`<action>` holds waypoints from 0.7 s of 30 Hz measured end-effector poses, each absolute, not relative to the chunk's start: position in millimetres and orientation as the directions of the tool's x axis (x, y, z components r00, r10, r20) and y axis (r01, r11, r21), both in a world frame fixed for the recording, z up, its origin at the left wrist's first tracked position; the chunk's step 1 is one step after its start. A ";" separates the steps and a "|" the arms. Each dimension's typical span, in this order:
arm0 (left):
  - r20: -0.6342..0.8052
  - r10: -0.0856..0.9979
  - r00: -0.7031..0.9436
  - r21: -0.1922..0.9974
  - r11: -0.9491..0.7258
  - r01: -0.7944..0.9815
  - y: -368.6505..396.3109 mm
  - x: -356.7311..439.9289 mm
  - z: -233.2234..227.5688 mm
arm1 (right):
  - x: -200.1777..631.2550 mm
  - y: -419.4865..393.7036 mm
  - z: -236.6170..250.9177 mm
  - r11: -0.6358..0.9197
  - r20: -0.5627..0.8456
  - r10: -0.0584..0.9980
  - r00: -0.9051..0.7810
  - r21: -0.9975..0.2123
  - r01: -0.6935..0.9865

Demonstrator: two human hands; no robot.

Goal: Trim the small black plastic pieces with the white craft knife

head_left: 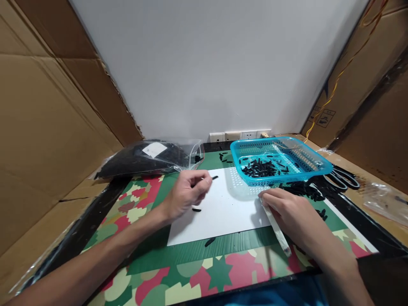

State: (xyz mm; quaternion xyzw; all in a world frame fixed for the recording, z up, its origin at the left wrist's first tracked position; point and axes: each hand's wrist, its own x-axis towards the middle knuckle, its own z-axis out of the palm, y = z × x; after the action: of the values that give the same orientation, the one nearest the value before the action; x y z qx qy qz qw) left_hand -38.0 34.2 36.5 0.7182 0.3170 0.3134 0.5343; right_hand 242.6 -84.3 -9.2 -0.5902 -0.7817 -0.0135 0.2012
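My left hand point(189, 191) is closed in a pinch above the white sheet point(223, 216). From its fingertips sticks out a small, narrow black piece point(215, 177). Another black piece point(196, 209) lies on the sheet just below that hand. My right hand point(287, 208) is wrapped round a slim whitish stick-like tool point(278, 231), whose rear end points toward me; fingers cover its front end. Beyond the right hand stands a blue plastic basket point(282, 176) holding a heap of similar black pieces point(259, 168).
A clear zip bag full of black material point(143, 159) lies at the back left. Scissors point(342, 177) rest right of the basket, near loose black pieces point(306, 190). Cardboard walls point(47, 106) flank both sides; a white wall with sockets point(232, 136) closes the back.
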 end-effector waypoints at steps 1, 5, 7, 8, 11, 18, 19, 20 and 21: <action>0.104 0.809 0.578 0.958 -0.237 0.160 38.5 -51.8 41.3 | 241.5 -83.3 -10.7 0.308 0.332 0.915 -0.228 -0.214 0.927; -0.139 0.792 0.595 0.853 -0.209 0.478 50.1 -95.8 52.1 | 234.8 -78.2 -16.4 0.332 0.316 0.914 -0.253 -0.226 0.916; -0.245 0.784 0.570 0.761 -0.208 0.614 53.1 -105.1 52.8 | 232.0 -76.2 -18.1 0.337 0.308 0.915 -0.261 -0.229 0.913; -0.276 0.788 0.550 0.721 -0.209 0.661 54.1 -106.7 52.5 | 231.1 -75.5 -18.6 0.336 0.305 0.916 -0.261 -0.230 0.913; -0.289 0.842 0.456 0.661 -0.169 0.731 55.4 -104.0 51.7 | 230.0 -75.2 -19.0 0.305 0.287 0.928 -0.236 -0.226 0.925; -0.315 0.845 0.433 0.866 0.068 0.496 43.7 -74.1 59.2 | 224.2 -78.8 -18.3 0.281 0.322 0.920 -0.225 -0.140 0.950; -0.321 0.825 0.466 0.903 0.119 0.412 40.0 -65.6 58.4 | 222.0 -79.8 -17.6 0.282 0.349 0.910 -0.224 -0.125 0.951; -0.325 0.804 0.498 0.929 0.173 0.327 36.2 -55.7 56.0 | 219.4 -81.0 -16.5 0.288 0.383 0.896 -0.223 -0.121 0.950; -0.342 0.768 0.541 0.937 0.239 0.253 32.3 -44.5 52.0 | 216.4 -82.5 -14.9 0.302 0.425 0.878 -0.221 -0.133 0.944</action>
State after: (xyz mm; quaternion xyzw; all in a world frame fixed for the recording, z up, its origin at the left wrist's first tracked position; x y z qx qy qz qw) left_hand -44.5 32.3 52.0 0.5847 0.4366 0.1967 0.6549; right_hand 216.4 -82.5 -14.9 -0.5857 -0.7776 -0.0768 0.2153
